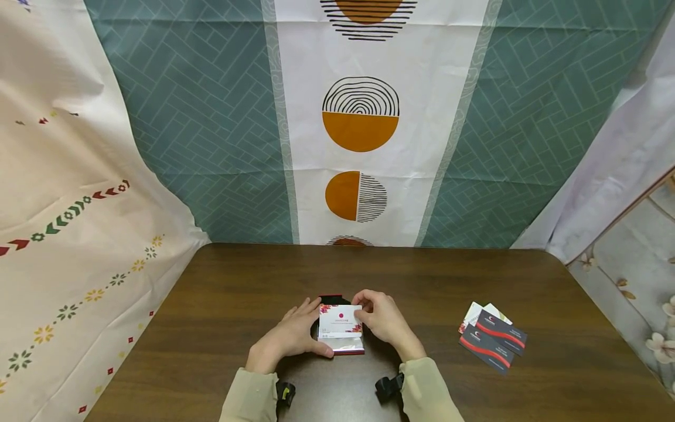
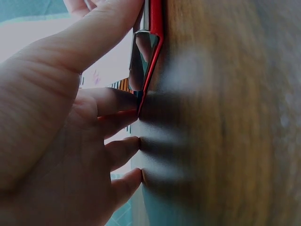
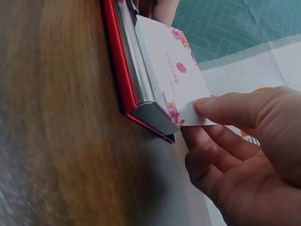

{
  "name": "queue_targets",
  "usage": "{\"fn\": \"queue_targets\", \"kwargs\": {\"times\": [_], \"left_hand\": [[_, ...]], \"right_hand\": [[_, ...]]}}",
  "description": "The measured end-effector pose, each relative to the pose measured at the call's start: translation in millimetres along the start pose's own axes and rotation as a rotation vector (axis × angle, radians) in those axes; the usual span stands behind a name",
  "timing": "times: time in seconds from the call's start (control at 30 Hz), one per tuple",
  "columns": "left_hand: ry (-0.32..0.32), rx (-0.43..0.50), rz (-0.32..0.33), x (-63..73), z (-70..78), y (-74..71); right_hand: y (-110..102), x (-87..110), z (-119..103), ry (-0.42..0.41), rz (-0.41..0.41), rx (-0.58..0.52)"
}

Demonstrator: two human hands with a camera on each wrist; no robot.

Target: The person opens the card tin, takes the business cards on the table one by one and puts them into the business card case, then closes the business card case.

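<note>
A business card case (image 1: 345,346) with a silver metal body and red outer edge lies on the table in front of me, its black-lined lid folded back. My left hand (image 1: 295,334) steadies it from the left, thumb at the near corner and index finger along the side; the other fingertips touch the tabletop. A white business card (image 3: 176,70) with a pink dot and floral corners lies over the case, tilted up from it in the right wrist view. My right hand (image 1: 384,319) pinches that card's right edge, thumb on the printed face and fingers beneath.
On the right of the brown table (image 1: 253,281) lies a loose overlapping group of cards: dark grey cards (image 1: 486,350) with a red stripe, and white cards (image 1: 471,315) partly under them. A patterned curtain (image 1: 211,117) hangs behind the table's far edge.
</note>
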State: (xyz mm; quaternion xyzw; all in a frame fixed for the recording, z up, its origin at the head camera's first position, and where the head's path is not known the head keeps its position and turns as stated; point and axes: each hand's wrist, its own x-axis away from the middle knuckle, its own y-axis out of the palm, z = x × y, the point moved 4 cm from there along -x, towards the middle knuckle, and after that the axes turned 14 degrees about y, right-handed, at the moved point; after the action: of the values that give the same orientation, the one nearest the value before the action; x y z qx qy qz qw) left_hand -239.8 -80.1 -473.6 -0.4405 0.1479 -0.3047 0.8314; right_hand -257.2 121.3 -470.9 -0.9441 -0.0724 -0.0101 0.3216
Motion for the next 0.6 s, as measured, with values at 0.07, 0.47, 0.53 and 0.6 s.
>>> {"fn": "queue_targets", "kwargs": {"times": [0.07,0.47,0.53,0.6], "left_hand": [[-0.003,-0.003,-0.007,0.4,0.5,-0.1],[0.002,-0.014,-0.02,1.2,1.6,-0.1],[0.005,-0.016,-0.02,1.4,1.6,-0.5],[0.006,-0.017,-0.02,1.7,1.9,-0.8]], "right_hand": [[0.3,0.5,0.6,0.0,-0.009,0.021],[1.9,2.7,2.0,-0.033,-0.071,0.064],[2.1,2.9,1.4,-0.038,-0.087,0.067],[2.9,3.4,1.1,-0.044,-0.105,0.075]]}}
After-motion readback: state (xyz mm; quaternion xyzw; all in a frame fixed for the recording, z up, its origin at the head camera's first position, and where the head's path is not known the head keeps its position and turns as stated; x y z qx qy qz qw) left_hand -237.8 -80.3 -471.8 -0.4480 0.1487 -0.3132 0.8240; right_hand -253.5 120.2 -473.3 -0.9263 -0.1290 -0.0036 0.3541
